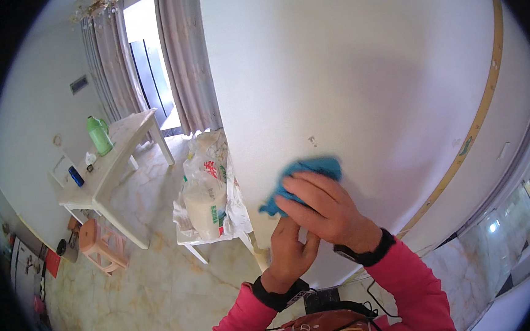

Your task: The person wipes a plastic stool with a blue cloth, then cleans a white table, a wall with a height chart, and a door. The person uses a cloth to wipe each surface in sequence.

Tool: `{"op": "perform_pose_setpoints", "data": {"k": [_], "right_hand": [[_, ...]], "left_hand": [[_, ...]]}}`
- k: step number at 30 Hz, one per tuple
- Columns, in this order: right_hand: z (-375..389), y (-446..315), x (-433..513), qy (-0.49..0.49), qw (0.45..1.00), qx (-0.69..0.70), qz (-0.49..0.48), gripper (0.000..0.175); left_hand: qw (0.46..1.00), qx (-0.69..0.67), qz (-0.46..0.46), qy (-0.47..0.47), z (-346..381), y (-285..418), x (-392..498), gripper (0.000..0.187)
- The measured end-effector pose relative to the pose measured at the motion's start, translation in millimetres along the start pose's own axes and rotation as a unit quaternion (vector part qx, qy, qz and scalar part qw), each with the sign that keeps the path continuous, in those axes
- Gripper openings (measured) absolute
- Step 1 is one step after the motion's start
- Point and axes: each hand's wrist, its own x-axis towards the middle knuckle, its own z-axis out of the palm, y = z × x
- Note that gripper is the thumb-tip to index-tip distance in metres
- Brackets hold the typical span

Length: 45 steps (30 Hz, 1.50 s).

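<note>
My right hand (325, 209) holds a crumpled blue cloth (320, 166) against a white wall (278, 86), fingers spread over the folds. Just below it, my left hand (291, 249) is raised to the cloth's lower edge. Its fingertips are hidden behind the cloth and my right hand, so its grip cannot be made out. A small scuffed mark (312, 140) shows on the wall above the cloth. Both wrists wear black bands, over pink sleeves.
Left of the wall, a white chair (187, 239) bears filled plastic bags (205, 206). Farther left are a white table (121, 148) with a green thermos jug (100, 136), and a pink plastic stool (102, 243). A yellowish trim strip (471, 142) edges the wall at right.
</note>
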Motion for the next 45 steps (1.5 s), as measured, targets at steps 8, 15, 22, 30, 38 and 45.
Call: {"op": "perform_pose_setpoints", "data": {"k": [8,15,22,30,38,45], "right_hand": [[-79,60,-18,0.216,0.941,-0.173,0.196,0.055],[-43,21,-108,0.039,0.993,-0.048,0.1,0.036],[-145,73,-227,0.107,0.959,-0.086,0.247,0.043],[-217,112,-296,0.099,0.958,-0.096,0.252,0.04],[-265,185,-285,0.172,0.943,-0.166,0.232,0.037],[-245,165,-315,0.139,0.968,-0.03,0.205,0.029]], "left_hand": [[0.997,-0.028,-0.071,-0.013,13,-1,-5,0.018],[0.996,0.032,-0.081,-0.004,40,10,-10,0.021],[0.992,0.017,-0.123,0.038,111,38,-25,0.016],[0.996,0.028,-0.059,-0.068,246,97,-30,0.022],[0.995,0.037,-0.011,-0.092,341,140,-6,0.03],[0.992,0.071,0.029,-0.097,389,148,11,0.049]]}}
